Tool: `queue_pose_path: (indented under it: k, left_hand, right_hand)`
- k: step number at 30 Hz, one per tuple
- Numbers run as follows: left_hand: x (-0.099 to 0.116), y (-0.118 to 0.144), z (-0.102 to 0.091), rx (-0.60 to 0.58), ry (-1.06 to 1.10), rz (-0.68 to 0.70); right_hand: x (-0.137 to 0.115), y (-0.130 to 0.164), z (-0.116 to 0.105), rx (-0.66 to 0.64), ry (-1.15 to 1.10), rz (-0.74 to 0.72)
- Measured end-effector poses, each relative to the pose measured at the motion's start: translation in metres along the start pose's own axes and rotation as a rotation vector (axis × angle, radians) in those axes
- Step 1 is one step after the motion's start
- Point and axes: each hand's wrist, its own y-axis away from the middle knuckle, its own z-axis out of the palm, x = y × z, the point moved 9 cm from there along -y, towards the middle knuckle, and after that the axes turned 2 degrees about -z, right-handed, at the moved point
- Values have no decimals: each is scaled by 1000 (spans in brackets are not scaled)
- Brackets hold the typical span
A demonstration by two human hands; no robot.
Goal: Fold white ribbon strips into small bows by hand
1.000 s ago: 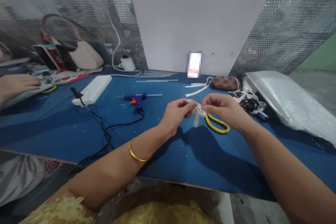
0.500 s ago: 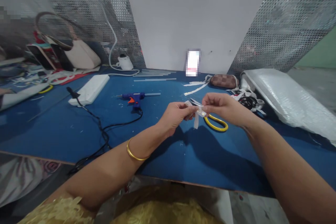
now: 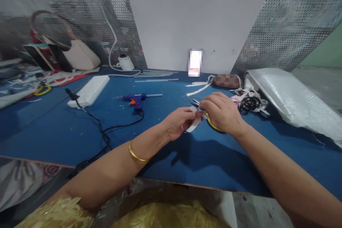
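White ribbon strip [image 3: 194,124] pinched between thumb and fingertips of left hand [image 3: 178,123], fingers closed on it just above blue table surface [image 3: 53,128]. Right hand [image 3: 221,112] curled tight against the same strip from the other side, fingers together over its upper end, also covering yellow-handled scissors [image 3: 212,124] lying on the table beneath; whether touching the scissors, cannot tell. Gold bangle [image 3: 135,154] on left wrist.

Behind, perforated metal wall [image 3: 288,17] with large white board [image 3: 192,21] leaning against it. Bubble-wrapped white pack [image 3: 291,98] at far right. Pale handbag [image 3: 80,55] at far left, white power strip [image 3: 89,91] with black cable [image 3: 104,135] running off the near edge. Blue hot glue gun [image 3: 135,99] lying mid-table, clear glue sticks [image 3: 155,75] near the board. Checked brown pouch [image 3: 227,81], black hair ties [image 3: 248,104] tangled with ribbon scraps, loose white ribbon lengths [image 3: 199,87] between pouch and hands.

No readable writing; small blurred patch at the board's foot.
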Motion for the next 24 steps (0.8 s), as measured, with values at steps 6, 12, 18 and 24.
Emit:
queue_pose_path:
  k: [6,12,18,24]
  left_hand:
    - [18,2,-9,153,-128,176]
    - [36,9,-17,281,-213,309]
    - [35,9,-19,281,-184,305]
    - [28,6,-23,282,-157,259]
  right_hand:
    - [44,11,16,51,-532,538]
    - [57,39,50,-87,-1169,1117]
    - [45,32,47,-64,-1192,1025]
    - [45,30,45,-48,-1172,1042]
